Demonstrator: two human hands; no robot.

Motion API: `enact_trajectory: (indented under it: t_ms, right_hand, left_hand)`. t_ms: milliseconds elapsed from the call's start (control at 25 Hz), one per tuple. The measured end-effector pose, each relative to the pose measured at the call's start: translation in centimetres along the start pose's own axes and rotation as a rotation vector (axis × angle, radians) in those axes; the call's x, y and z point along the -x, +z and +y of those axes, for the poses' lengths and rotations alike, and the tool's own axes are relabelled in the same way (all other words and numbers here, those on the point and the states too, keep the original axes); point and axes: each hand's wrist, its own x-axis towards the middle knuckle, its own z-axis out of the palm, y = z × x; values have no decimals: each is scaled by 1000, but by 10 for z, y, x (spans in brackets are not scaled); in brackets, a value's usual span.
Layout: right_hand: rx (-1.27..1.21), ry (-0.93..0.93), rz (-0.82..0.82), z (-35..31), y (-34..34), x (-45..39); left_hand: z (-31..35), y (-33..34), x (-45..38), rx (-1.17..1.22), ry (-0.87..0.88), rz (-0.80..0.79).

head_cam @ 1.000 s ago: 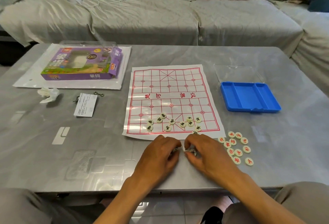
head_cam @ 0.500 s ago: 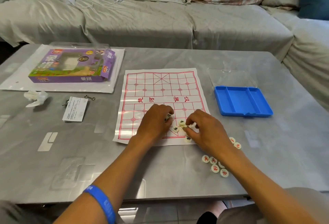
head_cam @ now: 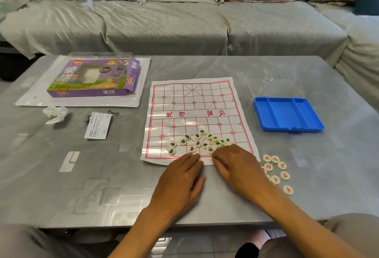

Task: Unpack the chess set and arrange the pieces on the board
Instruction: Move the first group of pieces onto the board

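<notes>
Red 楚河, 汉界 on paper board point(head_cam: 196, 101), black-lettered pieces point(head_cam: 198, 143)

Even daylight, soft. Pale glare patches on grey table point(head_cam: 114, 177). Faint shadows under hands. Slight blur throughout. Wide-angle bending at edges; sofa point(head_cam: 184, 21) curves.

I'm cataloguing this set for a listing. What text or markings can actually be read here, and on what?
"楚河" and "汉界", red, seen upside down: across the middle of the paper board.
Black characters on the black-marked pieces: too small to read.
Red characters on the red-marked pieces: too small to read.
Purple box: large title and brand tag blurred.
White card: fine print unreadable.
</notes>
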Motion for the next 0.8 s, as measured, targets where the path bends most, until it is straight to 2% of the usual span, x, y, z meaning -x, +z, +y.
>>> enact_trajectory:
  t_ms: [80, 160, 320, 560, 720, 800]
  right_hand:
    - [57, -29, -140, -11, 9, 19]
    - [104, -31, -183, -16, 26, 30]
    - [170, -21, -78, -28, 40, 45]
    - [153, -16, -83, -55, 50, 64]
    - [118, -75, -3, -45, 34, 63]
    - [103, -34, 51, -29, 23, 66]
  left_hand:
    - [-4, 1, 10, -6, -45, -45]
    - [-7, 4, 20, -48, -49, -72]
    - [-12, -6, 35, -130, -17, -93]
    - [-18, -19, 56, -54, -32, -55]
    - [-14, -17, 54, -33, -33, -18]
    - [-15, -14, 54, -8, -24, 13]
